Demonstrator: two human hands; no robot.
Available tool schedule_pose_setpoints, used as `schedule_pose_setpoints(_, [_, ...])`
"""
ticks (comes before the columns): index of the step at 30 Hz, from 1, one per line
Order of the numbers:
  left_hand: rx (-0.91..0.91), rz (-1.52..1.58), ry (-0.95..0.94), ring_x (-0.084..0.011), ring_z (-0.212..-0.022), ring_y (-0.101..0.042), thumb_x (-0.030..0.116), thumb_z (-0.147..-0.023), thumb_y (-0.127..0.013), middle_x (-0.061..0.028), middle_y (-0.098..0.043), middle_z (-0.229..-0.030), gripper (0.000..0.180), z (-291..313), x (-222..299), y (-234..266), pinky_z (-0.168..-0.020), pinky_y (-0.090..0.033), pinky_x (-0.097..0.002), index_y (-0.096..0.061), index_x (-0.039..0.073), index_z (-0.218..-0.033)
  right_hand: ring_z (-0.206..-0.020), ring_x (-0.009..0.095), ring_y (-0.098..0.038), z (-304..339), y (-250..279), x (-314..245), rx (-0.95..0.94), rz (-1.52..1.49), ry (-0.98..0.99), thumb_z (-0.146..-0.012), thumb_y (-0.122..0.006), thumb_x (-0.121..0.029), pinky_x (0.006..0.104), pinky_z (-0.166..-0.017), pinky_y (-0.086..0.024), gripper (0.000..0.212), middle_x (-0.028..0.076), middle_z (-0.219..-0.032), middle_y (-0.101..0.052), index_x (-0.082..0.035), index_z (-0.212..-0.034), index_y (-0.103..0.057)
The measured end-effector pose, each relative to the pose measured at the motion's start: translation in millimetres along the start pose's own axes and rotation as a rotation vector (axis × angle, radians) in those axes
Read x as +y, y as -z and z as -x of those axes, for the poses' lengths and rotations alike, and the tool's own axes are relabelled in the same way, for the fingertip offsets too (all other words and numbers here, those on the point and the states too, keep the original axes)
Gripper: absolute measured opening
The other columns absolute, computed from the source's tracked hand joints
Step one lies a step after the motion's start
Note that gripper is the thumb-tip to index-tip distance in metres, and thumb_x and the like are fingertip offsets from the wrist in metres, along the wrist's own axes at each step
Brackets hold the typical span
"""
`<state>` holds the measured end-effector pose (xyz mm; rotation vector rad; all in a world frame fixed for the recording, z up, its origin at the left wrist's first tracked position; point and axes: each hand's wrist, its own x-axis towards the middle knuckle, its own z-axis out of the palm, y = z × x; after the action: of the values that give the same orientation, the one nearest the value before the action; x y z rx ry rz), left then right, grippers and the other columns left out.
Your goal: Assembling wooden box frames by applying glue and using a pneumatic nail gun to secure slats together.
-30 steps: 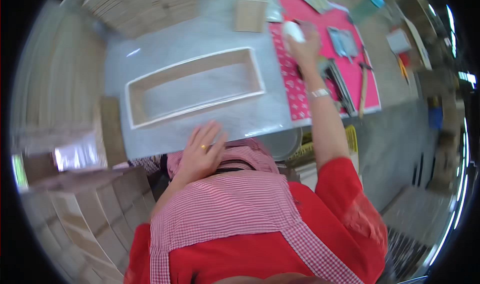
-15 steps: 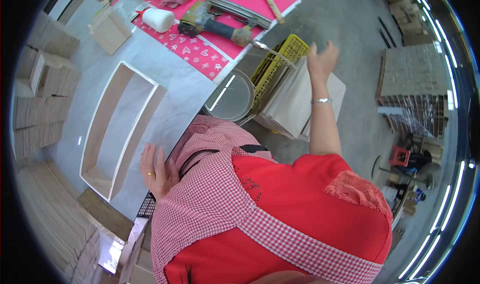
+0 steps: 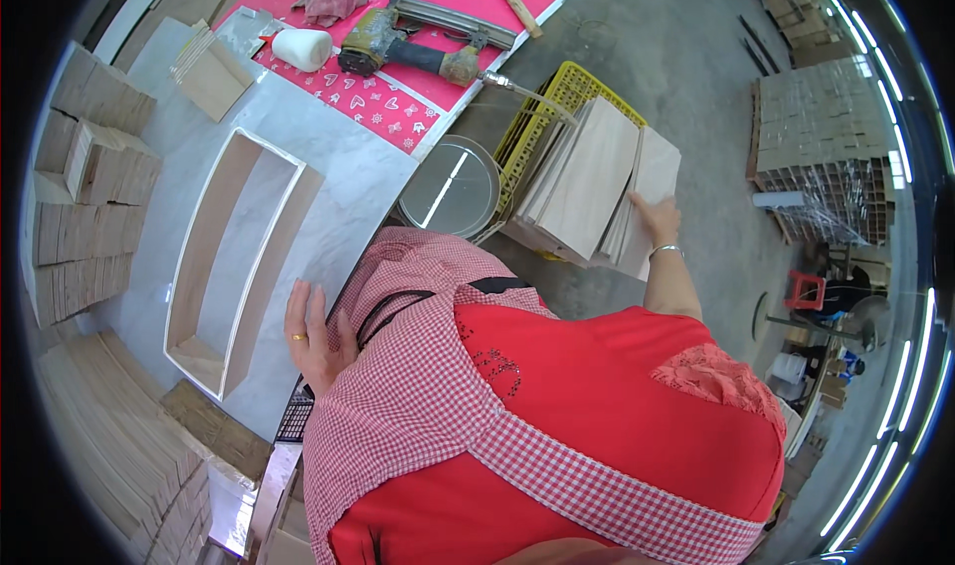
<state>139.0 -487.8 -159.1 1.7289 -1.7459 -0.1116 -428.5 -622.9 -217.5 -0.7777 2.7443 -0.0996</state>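
Note:
My left hand point(image 3: 316, 338) lies at the edge of the grey marbled table point(image 3: 343, 157), fingers stretched out and holding nothing. Beside it stands a curved, open wooden frame point(image 3: 267, 257) with white edges. On my right, my right hand point(image 3: 657, 225) is at the outer edge of a leaning stack of thin wooden boards point(image 3: 587, 167). Its thumb side lies over the outermost thin wooden board point(image 3: 652, 172), and the hand closes on that edge; part of the grip is hidden. The boards lean by a yellow plastic crate point(image 3: 562, 88).
A nail gun point(image 3: 418, 56), a white glue bottle point(image 3: 301, 50), a pink cloth point(image 3: 331, 4) and a wooden stick point(image 3: 512, 3) lie on a pink sheet. Small panels point(image 3: 212, 73) stand behind the frame. A round bucket point(image 3: 453, 182) sits below the table edge. Stacked wood point(image 3: 95, 207) lines the left.
My right hand has come down from above the boards onto their outer edge. The outermost boards now stand fanned apart from the stack. My left hand stays at the table edge.

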Motion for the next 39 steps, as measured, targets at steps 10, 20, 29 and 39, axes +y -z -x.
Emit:
schedule_pose_setpoints(10, [0.220, -0.084, 0.060, -0.0339, -0.108, -0.060, 0.006, -0.072, -0.077, -0.0161, -0.064, -0.115, 0.041, 22, -2, 34, -0.092, -0.046, -0.0462, -0.066, 0.005, -0.111, -0.122, 0.033, -0.053, 39, 50, -186, 0.339, -0.370, 0.938, -0.073, -0.086, -0.043, 0.0418, -0.104, -0.041, 0.086, 0.025, -0.132, -0.055, 0.010, -0.131, -0.050])
schedule_pose_setpoints(20, [0.689, -0.467, 0.670, -0.0278, -0.094, -0.059, 0.017, -0.073, -0.082, -0.0072, -0.063, -0.096, 0.036, 69, -22, 116, -0.083, -0.041, -0.0393, -0.068, 0.007, -0.104, -0.137, 0.035, -0.040, 406, 41, -363, -0.403, -0.058, 2.518, -0.056, -0.088, -0.022, 0.0436, -0.115, -0.031, 0.108, 0.017, -0.148, -0.044, -0.005, -0.149, -0.037])
schedule_pose_setpoints(29, [0.466, -0.342, 0.760, -0.0260, -0.092, -0.063, 0.023, -0.077, -0.081, -0.0076, -0.066, -0.098, 0.034, 67, -49, 123, -0.084, -0.045, -0.0386, -0.071, 0.004, -0.103, -0.135, 0.037, -0.041, 479, -2, -384, -0.439, 0.192, 2.774, -0.054, -0.088, -0.025, 0.0462, -0.114, -0.031, 0.109, 0.017, -0.148, -0.043, -0.006, -0.149, -0.037])
schedule_pose_setpoints(39, [0.383, -0.430, 0.663, -0.0268, -0.086, -0.064, 0.023, -0.079, -0.078, -0.0071, -0.068, -0.091, 0.027, 61, -47, 134, -0.080, -0.045, -0.0374, -0.074, 0.003, -0.097, -0.133, 0.035, -0.044, 483, -14, -383, -0.383, 0.248, 2.789, -0.058, -0.087, -0.030, 0.0491, -0.116, -0.029, 0.103, 0.020, -0.145, -0.045, -0.006, -0.146, -0.039])
